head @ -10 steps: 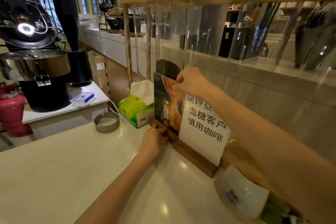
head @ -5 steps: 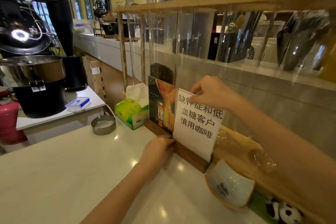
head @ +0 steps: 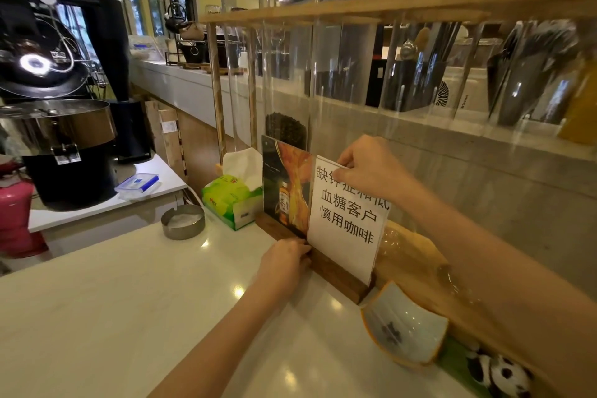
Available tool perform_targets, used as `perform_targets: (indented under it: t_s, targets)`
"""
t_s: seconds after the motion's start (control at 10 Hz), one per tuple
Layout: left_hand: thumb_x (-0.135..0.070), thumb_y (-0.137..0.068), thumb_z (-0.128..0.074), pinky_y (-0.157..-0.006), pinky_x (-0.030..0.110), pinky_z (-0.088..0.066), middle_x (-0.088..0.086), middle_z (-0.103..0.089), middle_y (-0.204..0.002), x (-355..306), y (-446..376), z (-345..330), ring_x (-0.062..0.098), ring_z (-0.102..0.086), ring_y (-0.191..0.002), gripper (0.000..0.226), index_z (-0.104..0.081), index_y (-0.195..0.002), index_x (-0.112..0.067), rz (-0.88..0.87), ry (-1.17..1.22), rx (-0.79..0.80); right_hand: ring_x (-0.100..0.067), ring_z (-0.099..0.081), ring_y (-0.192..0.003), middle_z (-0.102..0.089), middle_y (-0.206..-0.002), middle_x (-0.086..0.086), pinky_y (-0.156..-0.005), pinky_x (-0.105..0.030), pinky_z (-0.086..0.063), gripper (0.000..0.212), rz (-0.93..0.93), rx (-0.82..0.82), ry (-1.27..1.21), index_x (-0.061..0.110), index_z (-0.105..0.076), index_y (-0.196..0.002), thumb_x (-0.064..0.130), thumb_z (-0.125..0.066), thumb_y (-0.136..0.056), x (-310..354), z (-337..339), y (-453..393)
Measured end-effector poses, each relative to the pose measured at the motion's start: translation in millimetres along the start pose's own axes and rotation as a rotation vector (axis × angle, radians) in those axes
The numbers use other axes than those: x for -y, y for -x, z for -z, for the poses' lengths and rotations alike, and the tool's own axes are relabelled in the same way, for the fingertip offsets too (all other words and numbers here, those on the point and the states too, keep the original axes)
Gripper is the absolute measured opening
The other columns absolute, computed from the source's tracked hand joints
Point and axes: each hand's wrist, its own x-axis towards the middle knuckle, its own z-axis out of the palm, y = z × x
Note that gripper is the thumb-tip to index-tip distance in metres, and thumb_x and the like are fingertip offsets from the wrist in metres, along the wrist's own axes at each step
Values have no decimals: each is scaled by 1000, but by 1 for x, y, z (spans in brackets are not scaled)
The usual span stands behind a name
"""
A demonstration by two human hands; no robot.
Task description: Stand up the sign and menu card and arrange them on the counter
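Observation:
A white sign (head: 347, 223) with black Chinese characters stands upright in a long dark wooden base (head: 336, 275) on the white counter (head: 129, 317). Beside it on the left, in the same base, stands a dark menu card (head: 286, 184) showing a bottle and orange shapes. My right hand (head: 365, 168) pinches the sign's top edge. My left hand (head: 284, 263) presses on the wooden base just below the gap between card and sign. Both stand close to the clear tubes at the counter's back.
A green tissue box (head: 231, 200) sits left of the base, a round metal ashtray (head: 183, 222) further left. A white and orange dish (head: 403, 326) and a panda toy (head: 497, 375) lie at the right. Clear tubes in a wooden rack (head: 355, 13) rise behind. A coffee roaster (head: 58, 139) stands at far left.
My right hand has moved from the menu card's top to the sign's top edge. My left hand has slid right along the base. The sign stands more upright.

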Motion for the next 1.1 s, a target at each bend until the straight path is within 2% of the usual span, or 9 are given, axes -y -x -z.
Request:
perform_targets:
  t_s: [0.3, 0.5, 0.6, 0.7, 0.8, 0.9, 1.0, 1.1]
  targets:
    - [-19, -88, -47, -105, 31, -36, 2, -52, -135, -1, 0, 1, 19, -45, -124, 36, -51, -123, -16, 32, -18, 43, -3, -57, -51, -74, -82, -14, -38, -12, -47, 13, 2, -7, 35, 3, -69, -86, 12, -63, -79, -1, -2, 2]
    - [-20, -89, -44, -99, 35, -41, 6, -55, -129, -6, 5, 9, 23, -49, -120, 32, -54, -119, -13, -9, -67, 106, -23, -66, -64, -72, -81, -17, -57, -38, -57, 15, 38, 26, 122, -3, -67, -83, 11, -61, -80, 6, 3, 6]
    - [-21, -88, -48, -102, 38, -40, 8, -50, -135, -6, 3, 19, 25, -47, -122, 39, -48, -126, -13, 1, -99, 191, -27, -66, -67, -71, -80, -19, -59, -41, -55, 17, 37, 59, 173, -4, -66, -82, 12, -58, -81, 10, 4, 5]
    - [-28, -84, -54, -98, 39, -44, 8, -57, -127, -9, 7, 33, 24, -51, -115, 41, -50, -123, -15, 49, -18, 239, -26, -67, -71, -71, -84, -18, -66, -43, -57, 25, -25, 128, 173, -1, -66, -86, 21, -55, -85, 13, 8, 4]
    - [-32, -84, -54, -93, 35, -45, 7, -58, -124, -8, 17, 53, 23, -53, -112, 39, -53, -119, -16, 52, 49, 193, -26, -63, -89, -66, -105, -16, -74, -36, -54, 35, -54, 112, 117, 4, -59, -106, 33, -50, -88, 20, 16, 4]
    - [-31, -84, -55, -80, 28, -45, 5, -63, -118, -2, 33, 83, 15, -56, -98, 32, -59, -111, -15, 46, 78, 134, -20, -57, -101, -61, -115, -9, -76, -23, -44, 40, 57, -24, -51, 12, -49, -122, 32, -51, -88, 38, 23, 13]
    - [-27, -81, -61, -68, 21, -42, 7, -68, -107, 11, 56, 119, 9, -55, -83, 27, -64, -104, -13, 67, 134, 26, -8, -57, -95, -63, -108, -1, -83, -22, -47, 29, 210, -247, -331, 15, -56, -115, 25, -53, -88, 71, 25, 31]
    - [-28, -78, -64, -70, 22, -46, 6, -71, -98, 24, 80, 152, 12, -61, -83, 22, -68, -96, -15, 114, 201, -125, -7, -64, -82, -68, -94, -3, -76, -20, -53, 18, 329, -369, -729, 11, -61, -103, 16, -54, -87, 109, 32, 57]
